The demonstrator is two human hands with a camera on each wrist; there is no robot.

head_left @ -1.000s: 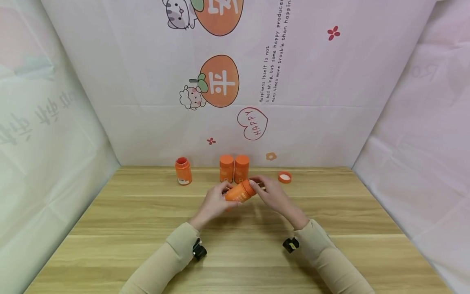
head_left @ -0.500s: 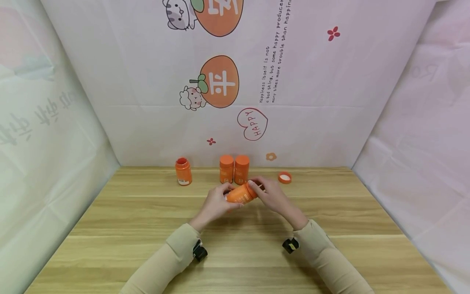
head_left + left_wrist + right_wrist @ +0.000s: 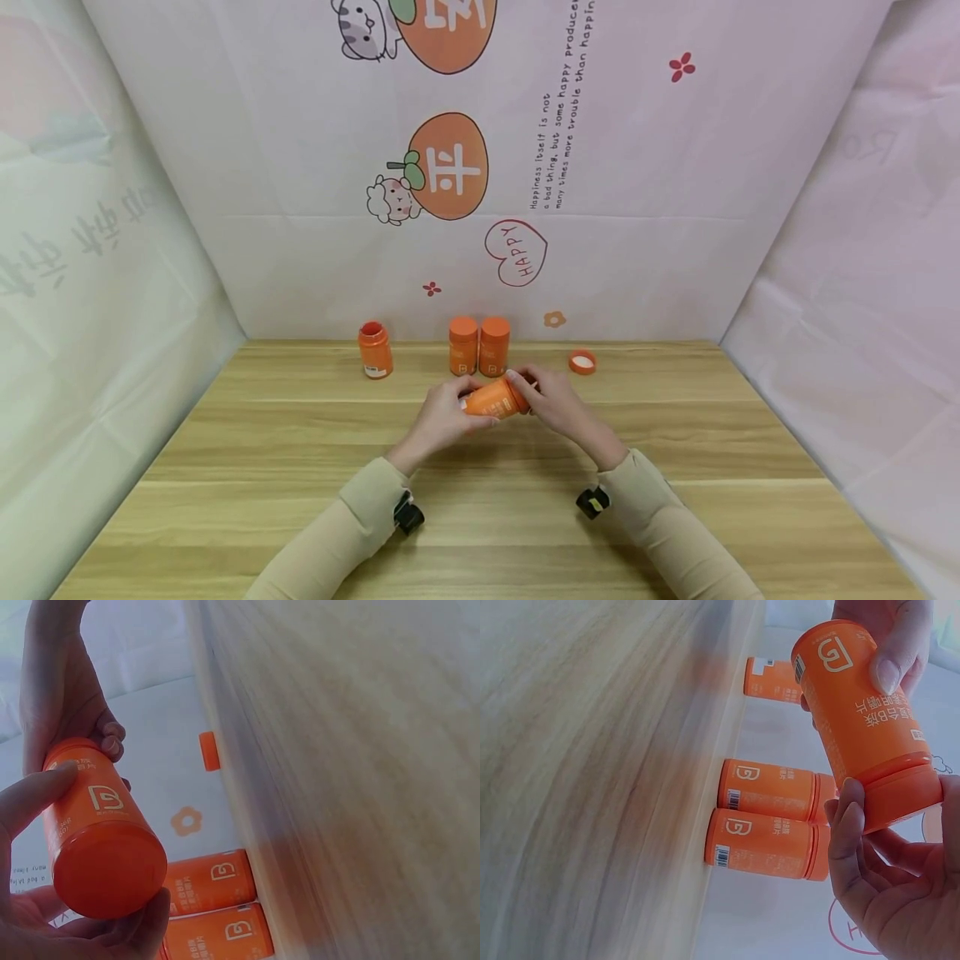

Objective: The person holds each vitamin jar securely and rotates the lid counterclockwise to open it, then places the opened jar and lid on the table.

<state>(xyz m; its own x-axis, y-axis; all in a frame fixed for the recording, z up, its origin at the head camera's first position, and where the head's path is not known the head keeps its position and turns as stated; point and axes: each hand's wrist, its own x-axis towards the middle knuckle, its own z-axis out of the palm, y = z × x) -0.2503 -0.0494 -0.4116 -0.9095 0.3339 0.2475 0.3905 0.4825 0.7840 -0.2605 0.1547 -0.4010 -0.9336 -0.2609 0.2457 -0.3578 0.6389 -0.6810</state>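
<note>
An orange pill bottle (image 3: 491, 401) is held tilted in the air above the table, its capped end up and to the right. My left hand (image 3: 441, 417) grips its body, the thumb along the near side. With thumb and fingers my right hand (image 3: 558, 402) grips the orange cap (image 3: 901, 796) at the other end. The right wrist view shows the cap sitting on the bottle, with white lettering and a barcode on the body. In the left wrist view the bottle's base (image 3: 109, 870) faces the camera.
Two capped orange bottles (image 3: 462, 346) (image 3: 494, 346) stand side by side near the back wall. To their left is an uncapped orange bottle (image 3: 375, 350). A loose orange cap (image 3: 582, 362) lies inside up on the wooden table (image 3: 480, 517), back right.
The capped end of the held bottle has dipped a little, so the bottle lies closer to level. My right hand has shifted slightly with it, and both hands keep their hold.
</note>
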